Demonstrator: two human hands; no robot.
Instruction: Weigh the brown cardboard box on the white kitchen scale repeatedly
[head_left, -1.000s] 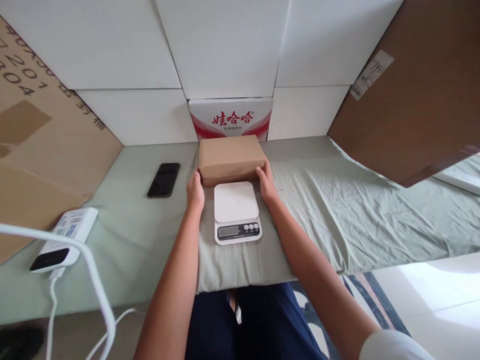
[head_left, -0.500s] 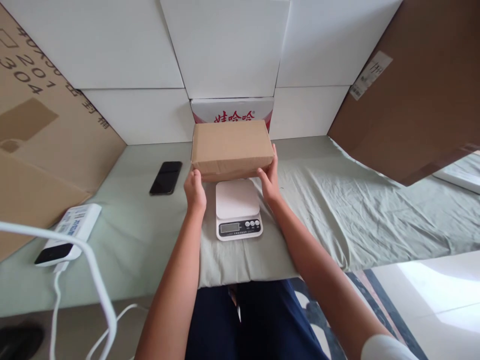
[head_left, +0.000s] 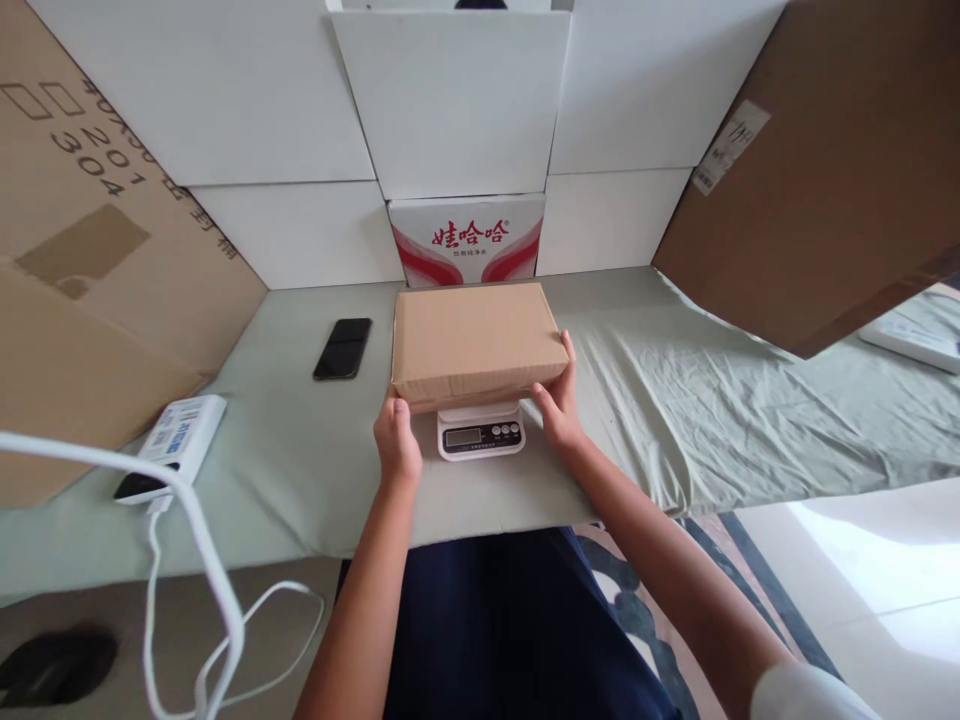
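A plain brown cardboard box (head_left: 474, 340) lies flat over a small white kitchen scale (head_left: 481, 433), hiding the weighing plate; only the scale's display and buttons show below it. My left hand (head_left: 397, 447) grips the box's near left corner. My right hand (head_left: 561, 405) holds its right end, fingers along the side. Whether the box rests on the scale or hovers just above it, I cannot tell.
Pale green cloth (head_left: 675, 400) covers the table. A black phone (head_left: 343, 347) lies left of the box. A white power bank (head_left: 176, 442) with a white cable (head_left: 202, 560) sits at the left. White boxes and a red-printed carton (head_left: 466, 240) stand behind; big brown cardboard sheets (head_left: 825, 170) lean at both sides.
Both hands lifted the box from the table behind the scale and brought it toward me, over the scale's plate. The camera view shifted slightly.
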